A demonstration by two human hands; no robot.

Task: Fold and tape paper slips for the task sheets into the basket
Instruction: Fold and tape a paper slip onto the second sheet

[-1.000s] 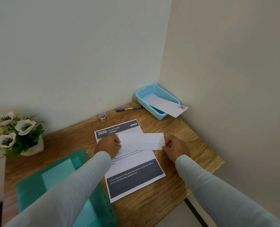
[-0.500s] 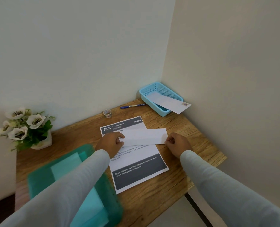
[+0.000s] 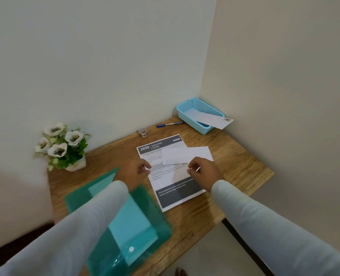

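A folded white paper slip (image 3: 186,155) lies across the upper part of the printed task sheet (image 3: 173,188) on the wooden desk. My right hand (image 3: 204,172) pinches the slip's near edge, close to its right end. Curled, my left hand (image 3: 134,173) rests its fingertips on the sheet's left margin, a little apart from the slip. The blue basket (image 3: 185,114) stands in the far right corner. A taped slip (image 3: 215,120) lies in it and sticks out over its rim. A small tape roll (image 3: 143,132) stands behind the sheet.
A blue pen (image 3: 169,124) lies between the tape roll and the basket. A green plastic folder (image 3: 125,222) holding pale sheets covers the desk's near left. A pot of white flowers (image 3: 62,147) stands at the far left. Walls close in behind and on the right.
My left hand has come off the slip's left end and now rests on the sheet. My right hand has slid left along the slip's near edge. The view has shifted.
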